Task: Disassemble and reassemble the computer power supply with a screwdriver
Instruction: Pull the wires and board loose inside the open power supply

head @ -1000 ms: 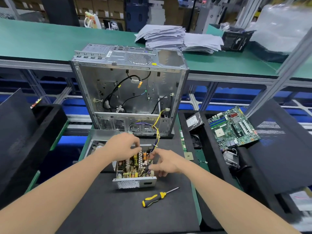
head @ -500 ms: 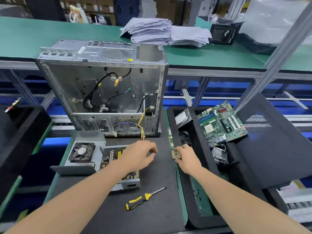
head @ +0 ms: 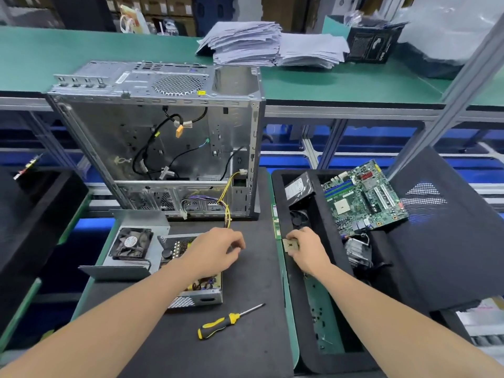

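Black mat (head: 245, 336): right fingers (head: 296, 236) pinch chip (head: 289, 244); left fingers (head: 234, 242) curled, contents unclear.

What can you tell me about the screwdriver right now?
The screwdriver lies flat on the black mat, just in front of the opened power supply. Its handle is yellow and black, seemingly plastic; the thin metal shaft points away and right. The left hand and right hand are both clear of it.
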`<control>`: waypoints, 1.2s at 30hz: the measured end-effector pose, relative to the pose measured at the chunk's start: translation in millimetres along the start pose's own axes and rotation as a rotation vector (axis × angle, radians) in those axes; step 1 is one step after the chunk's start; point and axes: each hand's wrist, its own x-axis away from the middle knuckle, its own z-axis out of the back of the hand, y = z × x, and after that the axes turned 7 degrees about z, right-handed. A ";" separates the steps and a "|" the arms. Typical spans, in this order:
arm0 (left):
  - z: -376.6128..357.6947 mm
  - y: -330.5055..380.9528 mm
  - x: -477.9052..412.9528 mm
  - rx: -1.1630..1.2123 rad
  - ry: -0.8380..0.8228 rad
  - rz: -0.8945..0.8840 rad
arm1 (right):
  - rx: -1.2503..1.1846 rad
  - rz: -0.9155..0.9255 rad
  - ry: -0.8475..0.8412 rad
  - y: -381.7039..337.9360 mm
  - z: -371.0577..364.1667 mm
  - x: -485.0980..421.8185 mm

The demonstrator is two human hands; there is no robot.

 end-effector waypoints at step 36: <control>-109.2 121.4 -52.0 0.054 -0.103 0.067 | 0.050 0.097 -0.256 82.2 34.7 81.5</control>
